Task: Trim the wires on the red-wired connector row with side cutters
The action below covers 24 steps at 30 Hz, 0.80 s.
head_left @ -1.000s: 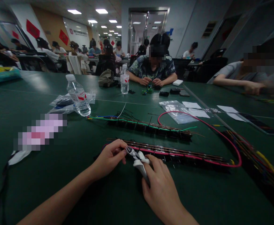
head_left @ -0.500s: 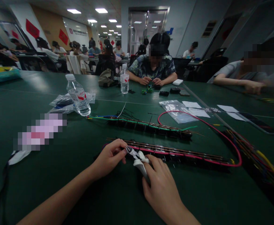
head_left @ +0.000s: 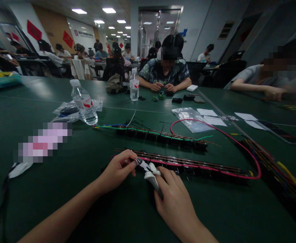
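Green worktop (head_left: pixel 49 189) is carrying a water bottle (head_left: pixel 84 102) behind; left hand (head_left: pixel 119 170) is pinching something hidden, right hand (head_left: pixel 174 200) is gripping white-handled cutters (head_left: pixel 148 170)

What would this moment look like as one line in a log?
right hand: holds white-handled cutters | left hand: pinching at cutter tip, near strip's left end | near strip: red wire along it | far strip: green wire
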{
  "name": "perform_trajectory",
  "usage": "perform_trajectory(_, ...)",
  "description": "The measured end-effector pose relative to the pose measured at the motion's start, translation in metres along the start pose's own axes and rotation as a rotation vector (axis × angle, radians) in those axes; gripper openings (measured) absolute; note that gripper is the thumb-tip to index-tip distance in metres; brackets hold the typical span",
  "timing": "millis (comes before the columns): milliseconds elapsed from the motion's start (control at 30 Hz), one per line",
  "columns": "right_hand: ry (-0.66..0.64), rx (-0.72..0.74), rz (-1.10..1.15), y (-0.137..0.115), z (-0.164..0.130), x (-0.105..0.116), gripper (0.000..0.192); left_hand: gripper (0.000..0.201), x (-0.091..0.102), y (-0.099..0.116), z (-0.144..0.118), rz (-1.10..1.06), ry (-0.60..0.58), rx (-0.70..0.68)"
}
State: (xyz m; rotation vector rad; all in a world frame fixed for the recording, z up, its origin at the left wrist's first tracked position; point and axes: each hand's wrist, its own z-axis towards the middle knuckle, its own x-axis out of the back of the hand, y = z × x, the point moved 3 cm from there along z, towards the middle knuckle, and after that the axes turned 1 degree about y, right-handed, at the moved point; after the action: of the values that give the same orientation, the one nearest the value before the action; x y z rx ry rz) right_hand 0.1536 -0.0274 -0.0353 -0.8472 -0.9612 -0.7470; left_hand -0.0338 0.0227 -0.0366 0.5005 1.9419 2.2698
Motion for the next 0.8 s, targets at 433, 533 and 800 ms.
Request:
perform_trajectory(433, -0.013, -0.004, -0.027, 0.0006, 0.0007, 0.0005, 0.034, 0.007, -0.0007, 0.0005, 0.0000, -0.003, 0.011, 0.013)
perform_trajectory(533, -0.007, -0.006, -0.022, 0.0009, 0.0003, 0.0003, 0.032, 0.007, -0.0004, 0.0007, 0.0000, -0.008, 0.006, 0.008)
perform_trajectory(800, -0.032, -0.028, 0.055, 0.0011, -0.0001, -0.0016, 0.027, 0.007, -0.0004, 0.0002, 0.0005, -0.004, 0.002, -0.010)
